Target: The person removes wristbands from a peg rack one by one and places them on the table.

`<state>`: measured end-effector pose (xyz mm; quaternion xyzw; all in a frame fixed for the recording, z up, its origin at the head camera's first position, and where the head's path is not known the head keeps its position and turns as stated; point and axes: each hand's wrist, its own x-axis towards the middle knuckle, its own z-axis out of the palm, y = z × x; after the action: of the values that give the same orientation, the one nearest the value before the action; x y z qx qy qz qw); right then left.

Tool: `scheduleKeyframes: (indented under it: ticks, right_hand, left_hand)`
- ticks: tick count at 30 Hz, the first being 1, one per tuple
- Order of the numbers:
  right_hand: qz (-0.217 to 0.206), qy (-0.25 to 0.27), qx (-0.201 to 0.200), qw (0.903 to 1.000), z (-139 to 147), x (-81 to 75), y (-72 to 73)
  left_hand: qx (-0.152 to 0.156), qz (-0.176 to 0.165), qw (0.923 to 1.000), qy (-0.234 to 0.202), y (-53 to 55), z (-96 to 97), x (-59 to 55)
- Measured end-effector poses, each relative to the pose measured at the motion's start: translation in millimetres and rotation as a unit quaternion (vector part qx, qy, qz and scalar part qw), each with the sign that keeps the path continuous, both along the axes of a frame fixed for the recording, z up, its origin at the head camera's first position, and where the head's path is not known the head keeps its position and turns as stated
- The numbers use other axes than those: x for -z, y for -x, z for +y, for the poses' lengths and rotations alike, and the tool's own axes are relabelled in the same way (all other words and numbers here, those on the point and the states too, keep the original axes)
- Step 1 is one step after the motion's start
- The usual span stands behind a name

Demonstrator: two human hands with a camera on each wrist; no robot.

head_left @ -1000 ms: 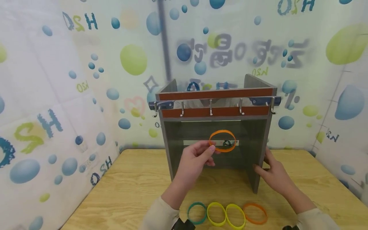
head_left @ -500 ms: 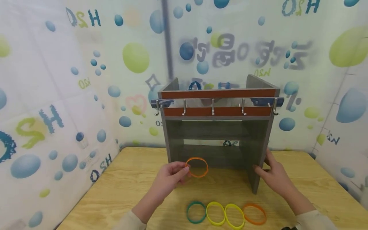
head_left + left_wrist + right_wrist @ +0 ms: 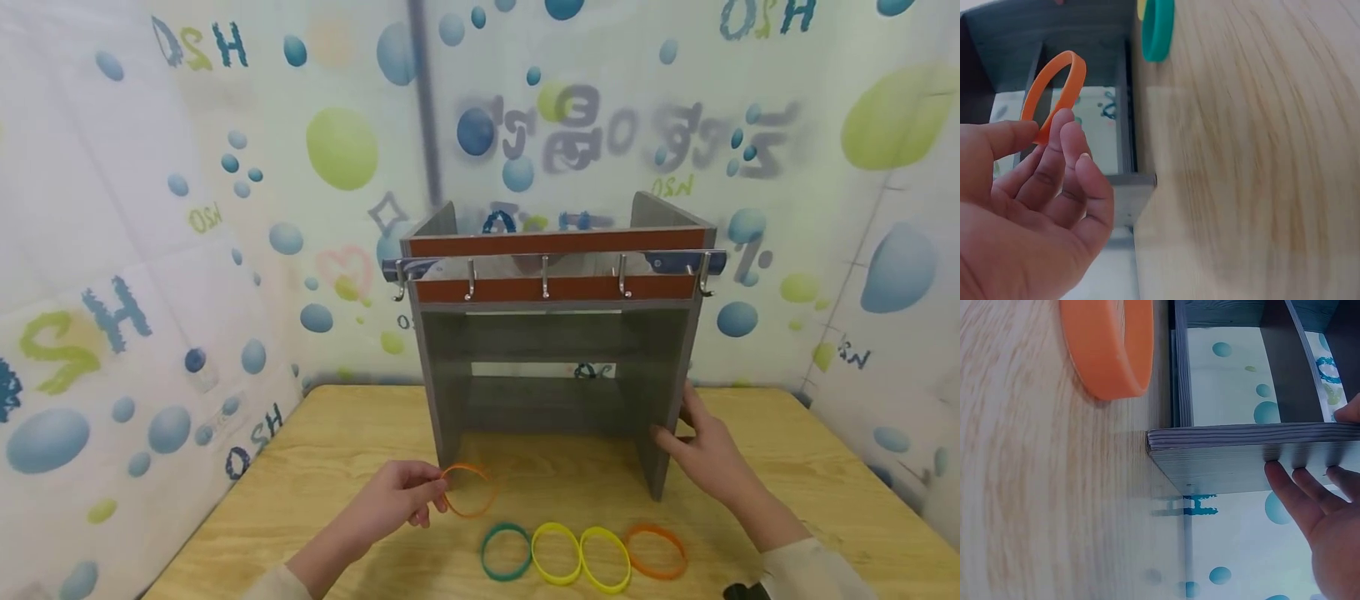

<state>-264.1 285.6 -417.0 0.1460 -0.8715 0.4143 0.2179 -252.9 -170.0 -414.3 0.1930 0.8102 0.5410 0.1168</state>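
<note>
My left hand [image 3: 382,504] pinches an orange silicone wristband [image 3: 1075,81] between thumb and fingers, just above the table in front of the rack's left leg. The band stands out to the right of the fingertips. My right hand [image 3: 708,454] holds the right side panel [image 3: 1229,465] of a grey wooden rack [image 3: 551,337]. In the right wrist view its fingers press the panel's outer face, while the thumb lies on the other side. A metal rail with several hooks [image 3: 545,279] runs across the rack's front near the top.
In a row on the wooden table [image 3: 360,425], before the rack, lie a teal wristband [image 3: 506,577], two yellow wristbands [image 3: 557,580] and another orange wristband [image 3: 656,575]. A patterned curtain [image 3: 337,233] hangs behind and at both sides.
My left hand has carried the orange wristband down and to the left, from in front of the rack's opening to near the table. The right hand keeps its hold on the panel.
</note>
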Motion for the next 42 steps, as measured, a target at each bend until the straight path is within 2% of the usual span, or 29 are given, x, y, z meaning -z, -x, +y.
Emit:
scheduleKeyframes:
  ticks: [8, 14, 18, 31, 37, 42]
  right_hand:
    - [-0.007, -0.002, 0.004, 1.0000, 0, 0.7, -1.5]
    - [-0.017, -0.002, 0.002, 0.9998, -1, -1.4, 0.2]
    - [-0.020, -0.003, 0.006, 0.9998, 0, -1.6, 1.3]
    - [-0.016, 0.006, 0.001, 0.9999, -2, -1.8, 0.5]
    - [-0.018, 0.005, 0.000, 0.9998, -3, -3.0, 1.1]
    - [-0.023, 0.005, 0.002, 0.9997, -2, -1.7, 0.4]
  left_hand:
    - [-0.007, -0.003, 0.9991, 0.041, -2.2, -17.6, 5.1]
    - [0.009, -0.006, 0.9970, 0.077, -6.7, -25.3, 10.6]
    - [0.025, -0.005, 0.9949, 0.098, -7.0, -25.6, 14.1]
    - [0.040, -0.016, 0.9914, 0.123, -11.3, -20.0, 22.5]
    - [0.045, -0.002, 0.9912, 0.125, -10.0, -17.5, 30.4]
    - [0.044, 0.005, 0.9915, 0.123, -10.3, -12.5, 30.7]
